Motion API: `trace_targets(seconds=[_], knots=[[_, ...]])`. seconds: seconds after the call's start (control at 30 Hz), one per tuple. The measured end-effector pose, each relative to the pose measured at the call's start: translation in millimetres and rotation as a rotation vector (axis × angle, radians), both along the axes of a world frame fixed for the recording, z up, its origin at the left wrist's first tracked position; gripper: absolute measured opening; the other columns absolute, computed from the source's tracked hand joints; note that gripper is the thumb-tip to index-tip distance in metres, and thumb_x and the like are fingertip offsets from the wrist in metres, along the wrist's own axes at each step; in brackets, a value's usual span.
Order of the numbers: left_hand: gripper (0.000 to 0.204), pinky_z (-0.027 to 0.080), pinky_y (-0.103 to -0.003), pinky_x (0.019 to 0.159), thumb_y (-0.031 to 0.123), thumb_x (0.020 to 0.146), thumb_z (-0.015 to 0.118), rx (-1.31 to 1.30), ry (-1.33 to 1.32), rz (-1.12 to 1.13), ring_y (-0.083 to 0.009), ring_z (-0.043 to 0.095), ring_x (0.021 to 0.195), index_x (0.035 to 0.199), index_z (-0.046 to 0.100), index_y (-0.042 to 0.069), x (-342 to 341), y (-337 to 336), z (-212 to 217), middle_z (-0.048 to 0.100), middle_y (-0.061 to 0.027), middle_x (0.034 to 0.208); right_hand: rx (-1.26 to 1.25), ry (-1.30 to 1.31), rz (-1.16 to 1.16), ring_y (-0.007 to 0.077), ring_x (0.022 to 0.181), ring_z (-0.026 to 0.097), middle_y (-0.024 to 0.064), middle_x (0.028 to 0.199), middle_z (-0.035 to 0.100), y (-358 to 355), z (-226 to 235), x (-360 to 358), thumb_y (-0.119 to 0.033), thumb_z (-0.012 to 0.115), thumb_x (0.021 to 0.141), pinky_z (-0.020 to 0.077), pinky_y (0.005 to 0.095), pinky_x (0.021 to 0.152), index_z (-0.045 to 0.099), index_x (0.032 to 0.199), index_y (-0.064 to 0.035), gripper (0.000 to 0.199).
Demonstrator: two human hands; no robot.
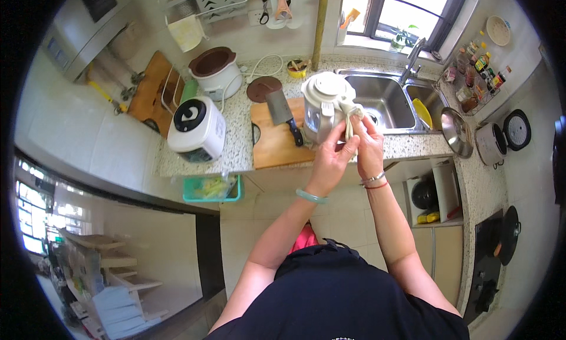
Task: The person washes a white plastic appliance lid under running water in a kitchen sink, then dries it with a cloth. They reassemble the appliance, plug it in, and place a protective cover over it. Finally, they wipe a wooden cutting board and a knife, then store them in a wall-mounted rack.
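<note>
A white lidded appliance with a see-through jug, like a blender (pixel 320 117), is at the counter's front between the chopping board and the sink. In front of its right side, a bundled white power cord (pixel 349 129) is between my two hands. My left hand (pixel 333 156) pinches the cord from the left, thumb against fingers. From the right, my right hand (pixel 370 147) closes around the same bundle, its fingers bent over it. A cleaver (pixel 280 108) with a black handle lies on the wooden chopping board (pixel 276 154), just left of the appliance.
A steel double sink (pixel 386 98) with a yellow colander (pixel 422 112) is to the right. A white cooker (pixel 197 134) and a white pot with brown liner (pixel 215 81) stand left. Below the counter hangs a teal bin (pixel 236 190). A steel bowl (pixel 456 132) leans at far right.
</note>
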State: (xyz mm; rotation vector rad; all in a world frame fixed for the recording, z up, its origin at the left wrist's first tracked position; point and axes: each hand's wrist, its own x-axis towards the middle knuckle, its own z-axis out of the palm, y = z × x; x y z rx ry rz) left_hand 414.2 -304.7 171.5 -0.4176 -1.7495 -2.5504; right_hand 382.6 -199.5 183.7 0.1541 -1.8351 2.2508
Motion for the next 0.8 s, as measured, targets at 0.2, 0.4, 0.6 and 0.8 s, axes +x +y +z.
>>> trace_targets(seconds=[0.2,0.4,0.6,0.8], knots=[[0.048,0.046,-0.028,0.080,0.030,0.085,0.076,-0.500,0.007,0.567,-0.0165,0.055,0.100,0.115,0.050,0.003,-85,-38,-55,0.057,-0.0073,0.108,0.834,0.516,-0.189,0.0286,0.129,0.047,0.0090,0.136,0.056,2,36,-114,-0.021,0.066,0.089,0.0388,0.0396,0.102,0.070,0.111,-0.0087,0.025],[0.056,0.049,-0.040,0.066,0.038,0.080,0.079,-0.312,-0.164,0.339,-0.0223,0.060,0.072,0.103,0.046,0.000,-105,-34,-65,0.059,-0.0095,0.084,1.319,0.574,0.084,0.0274,0.129,0.045,0.0025,0.135,0.056,-12,-12,-174,-0.036,0.066,0.087,0.0319,0.0441,0.107,0.071,0.114,-0.0244,0.030],[0.046,0.047,-0.031,0.061,0.030,0.079,0.081,-0.537,-0.246,0.292,-0.0145,0.054,0.067,0.095,0.047,0.003,-115,-35,-53,0.056,-0.0054,0.076,1.278,0.423,0.091,0.0232,0.106,0.052,-0.0028,0.117,0.061,-20,-7,-190,-0.036,0.067,0.086,0.0392,0.0412,0.093,0.075,0.103,-0.0217,0.024],[0.047,0.047,-0.027,0.061,0.025,0.079,0.082,-0.620,-0.307,0.303,-0.0102,0.054,0.068,0.097,0.045,0.003,-112,-38,-50,0.057,-0.0046,0.077,1.150,0.430,0.192,0.0272,0.078,0.058,0.0078,0.093,0.065,-18,-15,-231,-0.025,0.066,0.088,0.0472,0.0378,0.078,0.074,0.098,-0.0107,0.019]])
